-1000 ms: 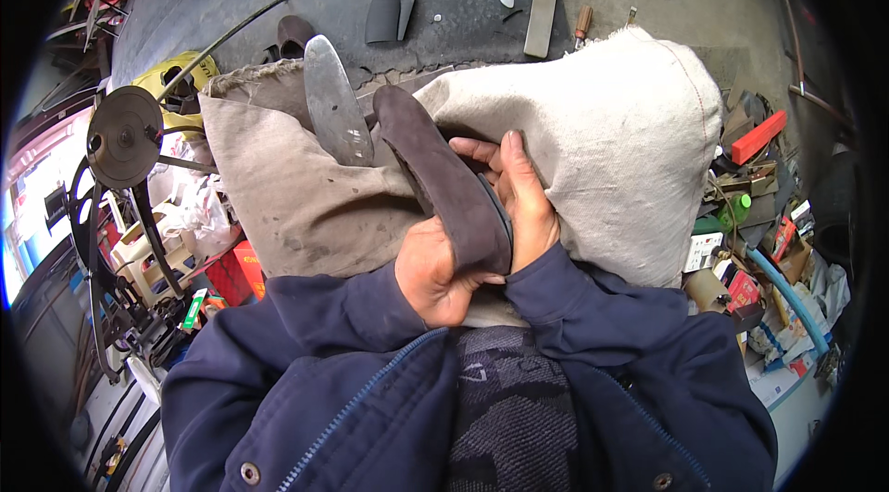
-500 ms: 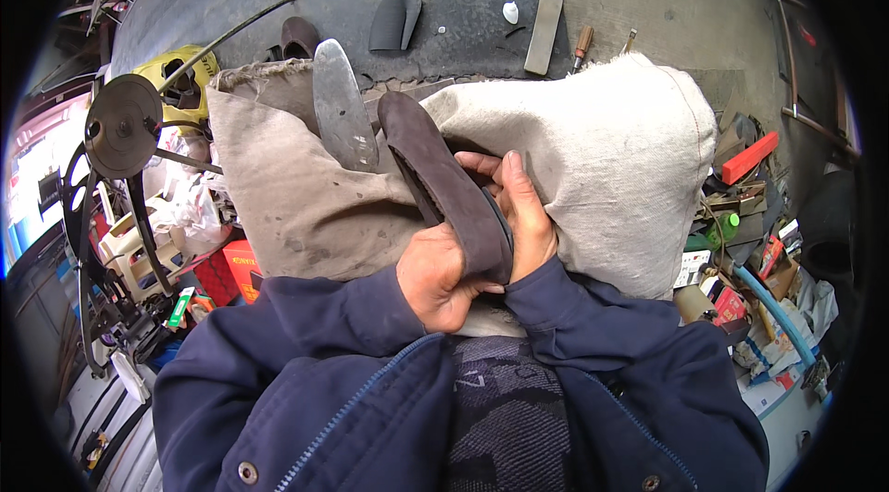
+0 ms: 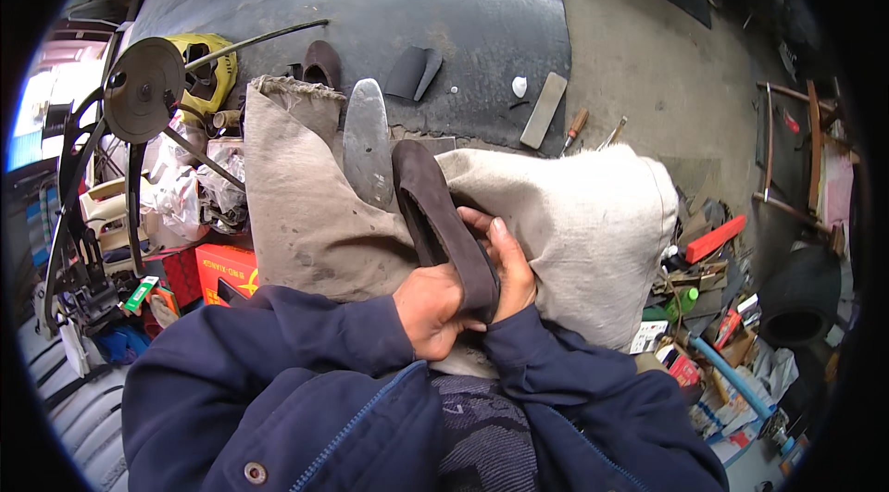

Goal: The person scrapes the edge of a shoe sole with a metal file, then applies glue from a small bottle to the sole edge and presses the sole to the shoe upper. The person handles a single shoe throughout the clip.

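Note:
A dark brown slip-on shoe (image 3: pixel 426 205) is held over my lap, its toe pointing away from me and its heel end near my body. My left hand (image 3: pixel 431 309) is closed around the heel end, fingers partly inside the shoe's opening. On the right, my right hand (image 3: pixel 505 261) grips the sole side, thumb up and fingers curled against the edge. Beyond the shoe's left side, a flat metal piece with a rounded end (image 3: pixel 368 145) stands up by the canvas apron (image 3: pixel 574 214) that covers my legs.
A second brown shoe (image 3: pixel 321 63) lies on the dark mat (image 3: pixel 482 20). Near it are a black rubber piece (image 3: pixel 412 74), a small white bottle (image 3: pixel 519 86), a grey block (image 3: pixel 544 111) and a screwdriver (image 3: pixel 576 126). A machine with a round wheel (image 3: pixel 143 89) stands left; clutter with a red bar (image 3: pixel 716 239) lies right.
The view has tilted and shifted, so the surroundings sit lower in the picture. Both hands keep their hold on the shoe, with little change in its pose.

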Demonstrator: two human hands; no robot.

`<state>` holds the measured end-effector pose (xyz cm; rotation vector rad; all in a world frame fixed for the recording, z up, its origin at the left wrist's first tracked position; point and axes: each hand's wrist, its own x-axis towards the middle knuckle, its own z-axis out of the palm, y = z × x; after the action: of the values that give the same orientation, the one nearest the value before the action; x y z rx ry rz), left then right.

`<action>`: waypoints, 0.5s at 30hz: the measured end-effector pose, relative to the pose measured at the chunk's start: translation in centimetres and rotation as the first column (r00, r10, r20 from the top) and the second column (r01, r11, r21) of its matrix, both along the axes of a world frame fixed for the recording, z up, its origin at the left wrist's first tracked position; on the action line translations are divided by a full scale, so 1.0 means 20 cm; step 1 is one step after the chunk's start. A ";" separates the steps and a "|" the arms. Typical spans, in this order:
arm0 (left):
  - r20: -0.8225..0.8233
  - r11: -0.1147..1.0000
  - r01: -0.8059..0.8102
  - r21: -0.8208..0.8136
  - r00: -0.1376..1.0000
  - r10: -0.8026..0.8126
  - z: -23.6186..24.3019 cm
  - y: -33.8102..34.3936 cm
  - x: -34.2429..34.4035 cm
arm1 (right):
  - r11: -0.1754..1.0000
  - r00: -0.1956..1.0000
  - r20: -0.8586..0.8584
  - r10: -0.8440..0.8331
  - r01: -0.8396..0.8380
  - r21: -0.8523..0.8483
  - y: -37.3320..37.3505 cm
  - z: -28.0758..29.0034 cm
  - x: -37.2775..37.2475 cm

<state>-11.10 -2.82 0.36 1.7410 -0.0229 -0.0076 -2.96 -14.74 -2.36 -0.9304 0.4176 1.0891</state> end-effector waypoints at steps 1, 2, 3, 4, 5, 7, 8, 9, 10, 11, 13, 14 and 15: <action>-0.001 1.000 0.007 0.001 1.000 -0.007 0.00 0.00 -0.01 | 1.000 1.000 -0.001 0.005 -0.005 -0.010 0.00 0.00 0.00; 0.002 1.000 0.014 0.006 1.000 -0.014 0.00 0.01 -0.01 | 1.000 1.000 0.007 0.005 -0.005 0.004 0.00 0.00 -0.01; 0.005 1.000 0.013 0.016 1.000 -0.013 -0.01 0.01 -0.02 | 1.000 1.000 0.011 0.011 -0.011 -0.015 0.01 0.00 0.00; 0.005 1.000 0.000 0.002 1.000 0.000 -0.01 0.01 -0.02 | 1.000 0.999 0.039 0.009 -0.008 -0.022 0.02 -0.01 0.00; -0.007 1.000 -0.015 0.015 1.000 0.015 -0.02 0.00 -0.02 | 0.999 0.998 0.060 0.004 -0.002 -0.039 0.02 -0.01 0.00; -0.033 1.000 -0.013 0.002 0.999 0.013 -0.02 0.00 -0.02 | 0.997 0.994 0.103 0.042 -0.035 -0.062 0.02 0.01 0.00; -0.044 1.000 -0.009 0.013 0.999 0.010 -0.02 0.00 -0.02 | 0.993 0.986 0.148 0.073 -0.057 -0.105 0.03 0.01 0.01; 0.010 0.999 -0.017 0.038 1.000 0.017 -0.03 0.00 -0.02 | 0.994 0.989 0.129 0.067 -0.054 -0.099 0.02 0.02 0.01; 0.012 1.000 -0.014 0.014 1.000 0.014 -0.03 0.00 -0.02 | 0.996 0.991 0.115 0.070 -0.063 -0.060 0.02 0.02 0.02; 0.014 1.000 -0.007 0.011 1.000 0.007 -0.03 0.00 -0.03 | 0.994 0.991 0.102 0.086 -0.078 -0.078 0.02 0.03 0.02; -0.005 0.999 0.035 0.017 0.999 -0.035 -0.04 0.00 -0.04 | 0.997 0.996 0.061 0.068 -0.066 -0.044 0.01 0.02 0.01; -0.004 0.998 0.055 0.024 0.999 -0.055 -0.04 0.00 -0.04 | 0.998 0.998 0.038 0.057 -0.055 -0.042 0.01 0.02 0.01; 0.007 0.999 0.026 0.025 1.000 -0.026 -0.05 0.00 -0.05 | 0.999 0.998 0.033 0.046 -0.045 -0.026 0.01 0.01 0.00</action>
<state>-12.01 -2.79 -0.55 1.7658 -0.0514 -0.0203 -2.88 -14.50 -2.18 -0.9830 0.3848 1.1105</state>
